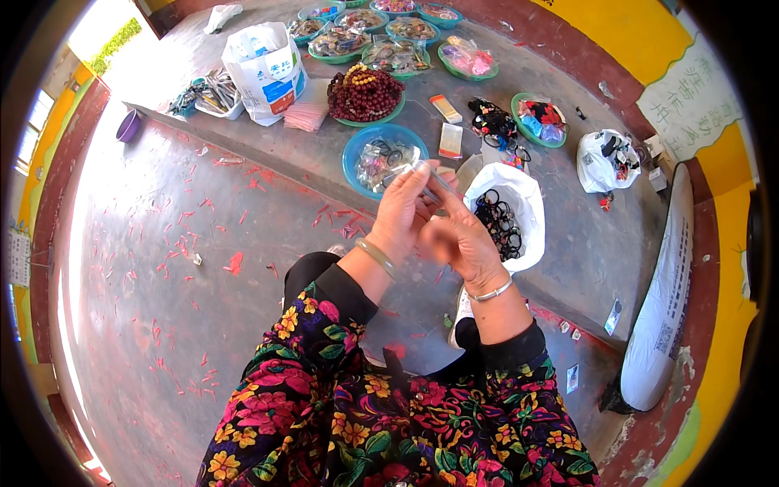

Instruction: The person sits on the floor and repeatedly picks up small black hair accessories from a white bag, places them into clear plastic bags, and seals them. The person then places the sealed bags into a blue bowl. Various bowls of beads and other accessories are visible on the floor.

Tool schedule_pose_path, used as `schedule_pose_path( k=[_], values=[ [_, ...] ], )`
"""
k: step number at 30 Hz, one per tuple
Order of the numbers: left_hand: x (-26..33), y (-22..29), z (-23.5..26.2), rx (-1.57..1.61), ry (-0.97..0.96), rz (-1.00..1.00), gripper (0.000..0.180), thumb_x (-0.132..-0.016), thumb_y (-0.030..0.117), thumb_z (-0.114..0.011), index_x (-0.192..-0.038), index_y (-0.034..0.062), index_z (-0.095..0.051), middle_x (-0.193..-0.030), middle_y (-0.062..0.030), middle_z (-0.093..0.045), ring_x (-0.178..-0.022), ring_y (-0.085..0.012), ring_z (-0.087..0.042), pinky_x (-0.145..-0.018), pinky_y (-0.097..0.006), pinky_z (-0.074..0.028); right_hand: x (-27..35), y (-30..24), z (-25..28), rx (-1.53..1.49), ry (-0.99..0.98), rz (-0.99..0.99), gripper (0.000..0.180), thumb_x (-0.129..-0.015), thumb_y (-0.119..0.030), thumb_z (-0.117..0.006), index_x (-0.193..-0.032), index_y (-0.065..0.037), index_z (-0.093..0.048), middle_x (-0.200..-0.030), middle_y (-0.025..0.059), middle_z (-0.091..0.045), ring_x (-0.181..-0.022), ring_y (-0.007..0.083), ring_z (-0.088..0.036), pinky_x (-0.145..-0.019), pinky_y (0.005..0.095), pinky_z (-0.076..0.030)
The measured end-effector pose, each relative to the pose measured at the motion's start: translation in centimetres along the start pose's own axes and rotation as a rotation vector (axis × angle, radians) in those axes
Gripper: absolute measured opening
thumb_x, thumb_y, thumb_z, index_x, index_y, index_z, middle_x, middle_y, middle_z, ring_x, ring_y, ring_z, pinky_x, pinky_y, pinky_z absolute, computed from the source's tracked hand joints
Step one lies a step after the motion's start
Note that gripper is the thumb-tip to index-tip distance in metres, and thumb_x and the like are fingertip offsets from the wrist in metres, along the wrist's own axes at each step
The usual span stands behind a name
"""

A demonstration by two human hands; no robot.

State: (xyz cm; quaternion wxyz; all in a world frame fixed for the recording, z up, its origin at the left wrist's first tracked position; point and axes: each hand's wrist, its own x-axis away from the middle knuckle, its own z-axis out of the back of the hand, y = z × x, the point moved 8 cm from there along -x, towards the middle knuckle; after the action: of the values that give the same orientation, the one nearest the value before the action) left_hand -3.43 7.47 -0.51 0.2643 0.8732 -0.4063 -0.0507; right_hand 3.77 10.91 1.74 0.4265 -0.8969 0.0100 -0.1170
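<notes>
Both hands meet in front of me, above the step's edge. My left hand [399,213] pinches what looks like a small clear plastic bag [438,187]. On the bag's other side, the fingers of my right hand [462,241] press against it; its thumb is smeared by motion. Whatever the bag contains is too small to tell. Just beyond my left hand stands a blue basin [351,166] of small clear packets. Beside my right hand, a white bag [531,223] gapes open, with black hair ties [497,223] heaped inside.
Bowls of packets [398,57] crowd the back, near a tall white bag [264,73] and dark red beads [365,96]. Black pieces [491,122] lie by a green bowl [540,122]. A wrapped long roll [661,308] leans at right. Red scraps [235,262] litter the floor.
</notes>
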Motion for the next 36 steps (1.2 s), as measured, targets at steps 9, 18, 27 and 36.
schedule_pose_path(
  k=[9,18,27,36],
  values=[
    [-0.7,1.2,2.3,0.077,0.130,-0.103,0.030,-0.089,0.026,-0.057,-0.111,0.0060,-0.054,-0.112,-0.0147,-0.058,-0.109,-0.0266,-0.053,-0.088,-0.041,-0.045,0.5,-0.6,6.7,0.072,0.537,0.145,0.024,-0.084,-0.015,-0.061,-0.107,-0.006,-0.060,-0.082,0.0019,-0.064,-0.067,0.0110,-0.058,-0.055,0.0225,-0.041],
    [0.0,-0.2,0.8,0.015,0.065,0.015,0.036,-0.088,0.027,-0.058,-0.117,0.0058,-0.051,-0.117,-0.0158,-0.055,-0.116,-0.0259,-0.047,-0.091,-0.041,-0.042,-0.3,1.0,6.4,0.012,0.403,0.087,0.023,-0.084,-0.025,-0.065,-0.097,-0.006,-0.064,-0.084,0.0060,-0.067,-0.075,0.0144,-0.062,-0.062,0.0256,-0.041],
    [-0.4,1.7,1.7,-0.049,0.110,-0.143,0.021,-0.089,0.022,-0.057,-0.101,0.0044,-0.061,-0.099,-0.0093,-0.064,-0.099,-0.0213,-0.058,-0.084,-0.035,-0.044,0.4,-1.0,6.8,0.239,0.441,0.076,0.021,-0.085,-0.024,-0.063,-0.093,-0.004,-0.065,-0.078,0.0071,-0.068,-0.067,0.0127,-0.063,-0.058,0.0233,-0.040],
    [-0.9,3.9,0.4,-1.193,0.070,-0.395,0.038,-0.080,0.013,-0.067,-0.115,0.0017,-0.057,-0.112,-0.0109,-0.060,-0.101,-0.0169,-0.057,-0.090,-0.032,-0.043,1.7,-6.5,7.7,1.050,0.342,0.222,0.021,-0.085,-0.016,-0.058,-0.088,0.004,-0.065,-0.071,0.0072,-0.065,-0.062,0.0138,-0.059,-0.060,0.0259,-0.045]
  ],
)
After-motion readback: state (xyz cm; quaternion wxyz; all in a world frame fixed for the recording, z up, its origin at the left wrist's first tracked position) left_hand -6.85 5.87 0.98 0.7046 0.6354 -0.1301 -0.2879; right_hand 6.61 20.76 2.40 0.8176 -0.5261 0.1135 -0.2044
